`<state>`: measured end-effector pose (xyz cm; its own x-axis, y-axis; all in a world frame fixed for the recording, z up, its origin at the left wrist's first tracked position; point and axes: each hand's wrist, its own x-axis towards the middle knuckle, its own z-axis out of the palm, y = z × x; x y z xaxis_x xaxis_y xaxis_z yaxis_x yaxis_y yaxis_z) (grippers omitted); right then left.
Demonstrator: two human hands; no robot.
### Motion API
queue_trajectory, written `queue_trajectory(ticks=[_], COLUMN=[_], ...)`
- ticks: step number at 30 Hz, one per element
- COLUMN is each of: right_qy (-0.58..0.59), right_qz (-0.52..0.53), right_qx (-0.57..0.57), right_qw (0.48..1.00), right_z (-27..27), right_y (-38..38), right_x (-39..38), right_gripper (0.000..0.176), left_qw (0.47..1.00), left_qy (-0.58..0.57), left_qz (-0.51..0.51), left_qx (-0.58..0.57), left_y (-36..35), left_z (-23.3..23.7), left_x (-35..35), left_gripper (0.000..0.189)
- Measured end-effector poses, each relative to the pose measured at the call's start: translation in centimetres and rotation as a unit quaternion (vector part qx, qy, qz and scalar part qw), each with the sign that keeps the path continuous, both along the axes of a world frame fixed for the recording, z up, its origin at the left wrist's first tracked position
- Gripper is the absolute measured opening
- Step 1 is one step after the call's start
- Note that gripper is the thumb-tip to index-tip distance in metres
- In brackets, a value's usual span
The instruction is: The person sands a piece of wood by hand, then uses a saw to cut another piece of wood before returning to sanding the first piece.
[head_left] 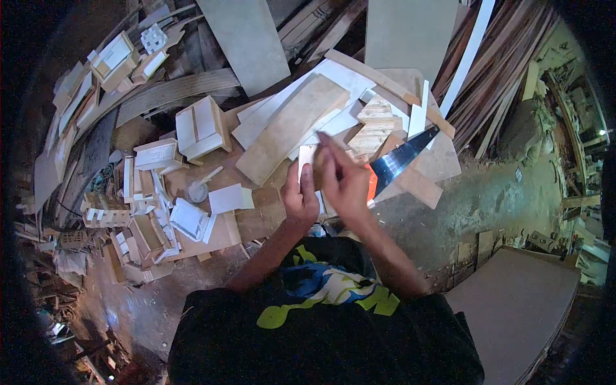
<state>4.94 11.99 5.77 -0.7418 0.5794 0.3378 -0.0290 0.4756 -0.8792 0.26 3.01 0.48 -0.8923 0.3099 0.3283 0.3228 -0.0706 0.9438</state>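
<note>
A small pale wooden piece (307, 156) stands upright in my left hand (300, 196), with the fingers and thumb wrapped round its lower part. Close beside it on the right, my right hand (343, 179) is closed, its fingertips near the top of the piece. Something thin and dark shows at those fingertips, too small and blurred to name. Just right of my right hand lies a hand saw (401, 160) with an orange handle (371, 183), its blade pointing up and right. Behind my hands a wide curved board (295, 125) rests on white sheets.
Wooden boxes (200, 128) and small offcuts crowd the left of the worktable. A small round container (197, 191) holds a stick. Long strips (507, 64) lean at the back right. Large flat sheets (520, 308) stand at the lower right.
</note>
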Motion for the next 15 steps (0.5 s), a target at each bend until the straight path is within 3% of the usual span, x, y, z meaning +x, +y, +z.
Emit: queue_trajectory(ticks=[4, 5, 7, 9, 10, 12, 14, 15], right_qy=[0.060, 0.011, 0.007, 0.058, 0.023, -0.046, -0.006, 0.006], right_qz=[-0.016, -0.031, -0.010, -0.005, 0.012, -0.004, -0.003, 0.000], right_qx=[-0.039, -0.081, -0.014, 0.049, -0.054, -0.078, 0.001, -0.015], right_qw=[0.997, 0.996, 1.000, 0.997, 0.998, 0.996, 1.000, 1.000], right_z=[0.9, 1.8, 1.3, 0.8, 1.5, 1.9, 1.4, 1.3], right_y=[1.5, 1.5, 0.3, 0.3, 1.1, 1.6, -0.3, -0.2], right_x=[-1.0, -0.6, -0.2, -0.1, 0.1, 0.1, 0.5, 0.4], right_gripper=[0.030, 0.030, 0.029, 0.030, 0.031, 0.031, 0.031, 0.031], left_qw=[0.998, 0.999, 0.996, 0.998, 0.998, 0.998, 0.993, 0.995], left_qy=[-0.044, -0.025, -0.041, -0.023, -0.014, 0.057, 0.120, 0.099], left_qz=[-0.025, -0.021, -0.036, -0.036, -0.035, -0.020, 0.004, -0.022], left_qx=[-0.031, -0.040, -0.070, -0.056, -0.046, -0.023, -0.012, -0.009], left_y=[-0.5, -0.4, -0.6, -0.6, -0.4, 0.0, 0.1, -0.1], left_z=[0.9, 0.6, 0.8, 1.2, 1.3, -0.4, -1.2, -1.2], left_x=[0.5, 0.7, 0.3, 0.5, 0.5, 0.4, 0.4, 0.2], left_gripper=[0.035, 0.035, 0.035, 0.036, 0.036, 0.033, 0.028, 0.029])
